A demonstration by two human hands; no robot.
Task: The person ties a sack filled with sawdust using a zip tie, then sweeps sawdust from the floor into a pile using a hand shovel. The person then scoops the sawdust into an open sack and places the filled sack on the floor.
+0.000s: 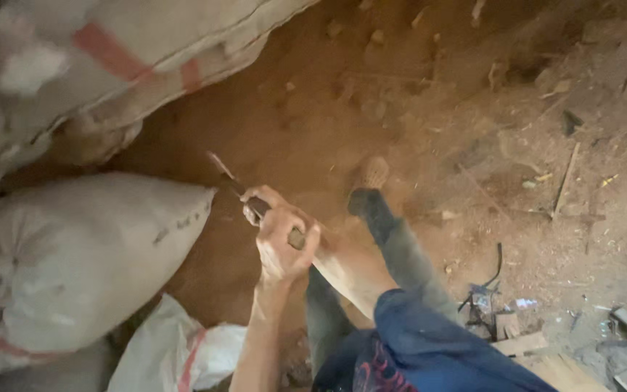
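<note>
Both hands grip one long wooden handle (244, 192) slanting toward the sacks (74, 268); left hand (279, 243) has its fingers clamped round it, right hand (259, 199) too, further up; it looks stiff and light, best held mid-shaft

Bare forearms, blue sleeve, grey trousers

We see our left hand (279, 243) and forearm bare; a dark blue sleeve (429, 334) with perhaps a red print nearby, dusty grey trousers (408, 254), tan shoe (374, 173).
</note>
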